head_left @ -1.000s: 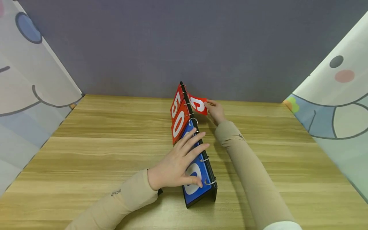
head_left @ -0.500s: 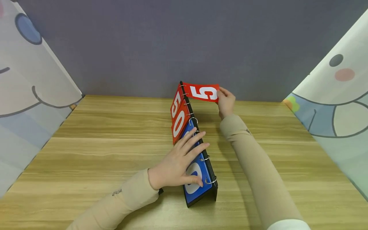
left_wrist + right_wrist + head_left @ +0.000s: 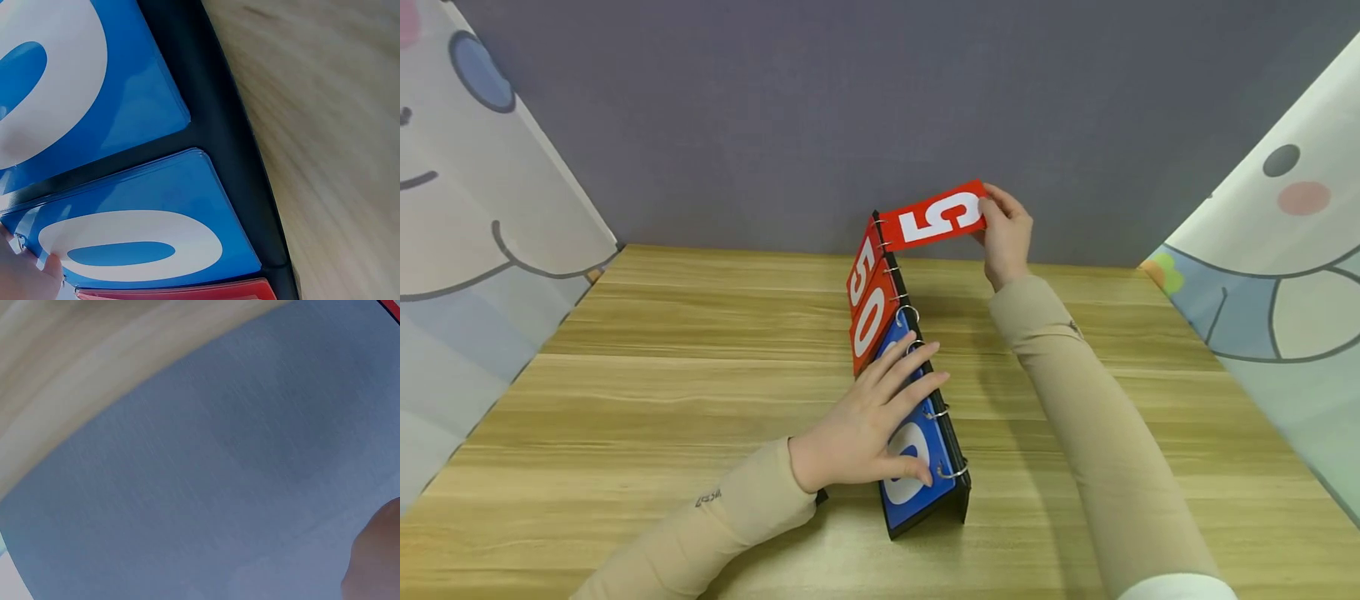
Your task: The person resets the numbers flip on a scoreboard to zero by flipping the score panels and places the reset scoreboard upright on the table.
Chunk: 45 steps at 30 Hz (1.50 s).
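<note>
A tent-shaped flip scoreboard [image 3: 957, 450] with a black frame and metal rings stands on the table, its long ridge running away from me. Red cards [image 3: 870, 320] showing 5 and 0 hang on its far left side, and blue cards [image 3: 904, 506] showing 0 hang nearer. My left hand [image 3: 868, 429] lies spread over the blue cards, fingertips at the ridge. With thumb and fingers, my right hand [image 3: 1009, 229] pinches the outer end of a red card [image 3: 934, 218] marked 5, raised to the right of the far rings. The left wrist view shows the blue 0 card [image 3: 194, 215] close up.
The scoreboard stands on a wood-grain table [image 3: 700, 375]. A grey panel [image 3: 880, 108] rises behind it, and cartoon-printed panels [image 3: 482, 208] flank both sides.
My right hand has risen and moved right, bringing the red 5 card up from low behind the ridge until it tilts upward. The left hand has stayed on the blue cards.
</note>
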### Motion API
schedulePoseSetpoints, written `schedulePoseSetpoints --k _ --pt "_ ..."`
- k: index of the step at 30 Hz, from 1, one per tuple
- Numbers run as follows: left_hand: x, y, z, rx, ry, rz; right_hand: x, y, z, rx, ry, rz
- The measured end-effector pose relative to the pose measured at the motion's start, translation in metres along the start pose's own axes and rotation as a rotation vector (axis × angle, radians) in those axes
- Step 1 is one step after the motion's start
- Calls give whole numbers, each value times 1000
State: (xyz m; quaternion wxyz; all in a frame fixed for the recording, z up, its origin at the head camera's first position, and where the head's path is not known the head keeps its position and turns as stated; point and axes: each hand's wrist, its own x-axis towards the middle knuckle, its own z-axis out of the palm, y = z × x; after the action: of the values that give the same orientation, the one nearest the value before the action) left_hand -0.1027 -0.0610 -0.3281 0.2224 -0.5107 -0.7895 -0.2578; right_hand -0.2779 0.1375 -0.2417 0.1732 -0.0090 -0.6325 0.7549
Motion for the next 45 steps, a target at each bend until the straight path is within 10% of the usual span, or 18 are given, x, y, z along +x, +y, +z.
schedulePoseSetpoints --k 16,24,45 --pt "1 -2 2 13 5 16 -21 -21 32 -343 -450 -310" --pt "2 -3 4 17 23 28 -30 -5 44 -720 -627 -277" --pt "3 -3 4 12 32 37 -40 -2 60 -1153 -743 -561"
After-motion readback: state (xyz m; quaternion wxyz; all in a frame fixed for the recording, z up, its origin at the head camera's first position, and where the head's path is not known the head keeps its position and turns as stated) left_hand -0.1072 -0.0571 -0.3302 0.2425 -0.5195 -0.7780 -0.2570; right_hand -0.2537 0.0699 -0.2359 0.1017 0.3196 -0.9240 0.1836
